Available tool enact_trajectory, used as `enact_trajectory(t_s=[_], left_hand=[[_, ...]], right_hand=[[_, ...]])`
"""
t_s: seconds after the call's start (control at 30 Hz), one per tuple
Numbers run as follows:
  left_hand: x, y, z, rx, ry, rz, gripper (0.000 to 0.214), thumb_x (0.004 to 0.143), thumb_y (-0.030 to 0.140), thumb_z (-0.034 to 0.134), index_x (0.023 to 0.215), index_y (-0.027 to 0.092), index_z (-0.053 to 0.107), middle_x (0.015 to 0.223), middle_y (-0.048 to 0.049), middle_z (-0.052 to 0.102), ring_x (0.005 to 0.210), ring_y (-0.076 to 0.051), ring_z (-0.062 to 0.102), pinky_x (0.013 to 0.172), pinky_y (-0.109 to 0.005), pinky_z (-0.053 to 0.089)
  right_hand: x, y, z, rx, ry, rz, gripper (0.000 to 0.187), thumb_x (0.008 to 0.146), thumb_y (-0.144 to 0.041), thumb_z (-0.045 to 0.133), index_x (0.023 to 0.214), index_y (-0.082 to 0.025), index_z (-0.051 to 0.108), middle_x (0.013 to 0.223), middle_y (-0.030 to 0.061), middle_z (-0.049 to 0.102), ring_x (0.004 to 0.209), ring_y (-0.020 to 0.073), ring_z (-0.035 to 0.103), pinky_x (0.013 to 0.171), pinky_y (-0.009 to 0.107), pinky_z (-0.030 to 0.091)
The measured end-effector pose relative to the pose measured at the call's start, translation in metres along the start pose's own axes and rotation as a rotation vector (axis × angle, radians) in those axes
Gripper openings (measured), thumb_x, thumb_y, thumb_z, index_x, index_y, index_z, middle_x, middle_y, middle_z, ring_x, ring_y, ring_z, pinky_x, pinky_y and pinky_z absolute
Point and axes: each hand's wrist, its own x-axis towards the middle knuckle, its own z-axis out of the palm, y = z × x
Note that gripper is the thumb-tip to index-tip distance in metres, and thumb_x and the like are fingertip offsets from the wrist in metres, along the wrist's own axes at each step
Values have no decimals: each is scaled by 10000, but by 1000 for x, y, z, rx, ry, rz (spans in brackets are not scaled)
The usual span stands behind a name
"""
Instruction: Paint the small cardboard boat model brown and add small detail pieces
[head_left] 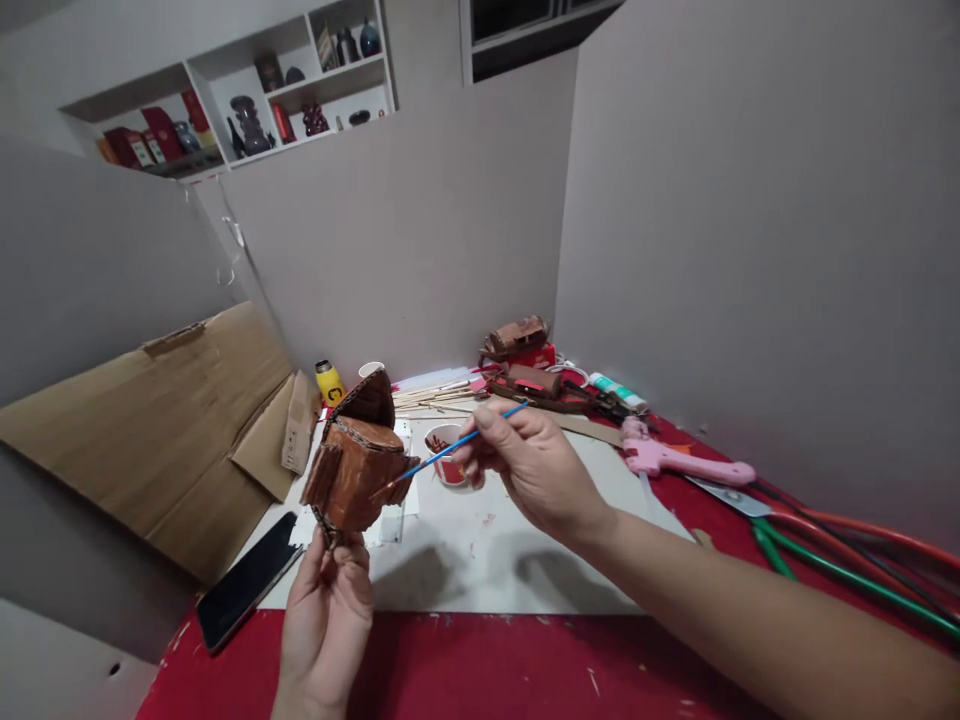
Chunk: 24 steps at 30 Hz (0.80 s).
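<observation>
My left hand (330, 595) grips the bottom of a brown-painted cardboard model (360, 470), holding it up above the table. The model has a rounded body, a raised flap at the top and layered corrugated edges. Pinched in my right hand (525, 460) is a thin blue paintbrush (457, 446). Its tip touches, or nearly touches, the front right side of the model. Just behind the brush stands a paper cup (450, 472), red and white, with brown smears inside its rim.
On the right lie a pink hammer (679, 462) and large shears (795, 535) with red and green handles. A phone (247, 580) lies left, near cardboard sheets (157, 430). At the back are a yellow bottle (328, 383), wooden sticks (435, 396) and brown cardboard pieces (517, 340).
</observation>
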Motion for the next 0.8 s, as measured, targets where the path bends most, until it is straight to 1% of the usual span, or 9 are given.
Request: enact_trajectory(t_s=[0.1,0.23,0.3,0.37,0.43,0.5,0.6,0.73,0.8], left_hand=[[2,3,-9,-26,-41,0,342,1028,202,314,1038,177,654,853,-66,715,655,-59,686,656,-129,582],[3,4,-11,-45,-59,6,277,1011,192,361,1051,171,635,886,-78,713,681,-66,690,654,-133,580],[2,4,-9,-38,-70,9,253,1002,177,384,1067,168,629,888,-76,711,685,-66,688,657,-135,581],[2,4,-7,-20,-80,21,239,999,168,402,1073,178,629,870,-58,706,674,-59,680,668,-135,581],[2,4,-6,8,-73,43,237,1002,173,409,1062,186,639,856,-46,703,661,-56,672,674,-135,582],[2,5,-5,26,-53,68,258,1010,189,398,1032,183,655,855,-51,704,653,-58,672,670,-136,584],[4,5,-4,41,-35,84,330,1022,193,349,1021,179,679,861,-64,715,660,-62,682,658,-132,584],[5,5,0,98,-50,104,381,1017,151,328,1004,170,708,840,-70,731,666,-63,689,666,-131,586],[5,6,3,114,-35,111,407,1022,150,306,990,160,711,825,-74,735,662,-64,690,668,-134,587]], right_hand=[[0,0,-1,14,-58,37,397,795,-557,718,737,-169,661,594,22,715,476,102,636,430,179,499],[4,-6,-3,93,-34,-24,384,776,-553,738,735,-179,661,585,-3,709,470,87,629,449,170,512],[5,-8,-3,62,-54,-23,382,786,-546,731,727,-175,661,586,3,711,479,87,632,452,170,512],[3,-8,-5,-5,-106,18,385,812,-539,709,735,-164,667,608,24,724,491,94,638,450,178,509],[1,-9,-7,-47,-132,43,387,832,-535,690,756,-156,676,631,40,737,493,97,641,450,183,507],[-1,-11,-12,-33,-113,17,376,831,-531,694,773,-159,685,636,34,739,482,93,636,450,184,511],[-1,-18,-19,5,-38,-64,346,819,-516,715,794,-172,698,621,11,727,465,92,630,435,185,515],[-5,-29,-29,-38,53,-118,338,808,-509,729,796,-172,700,597,9,712,455,104,630,420,197,518],[-9,-33,-34,-62,88,-126,344,799,-513,738,785,-171,705,595,16,712,457,109,630,413,196,516]])
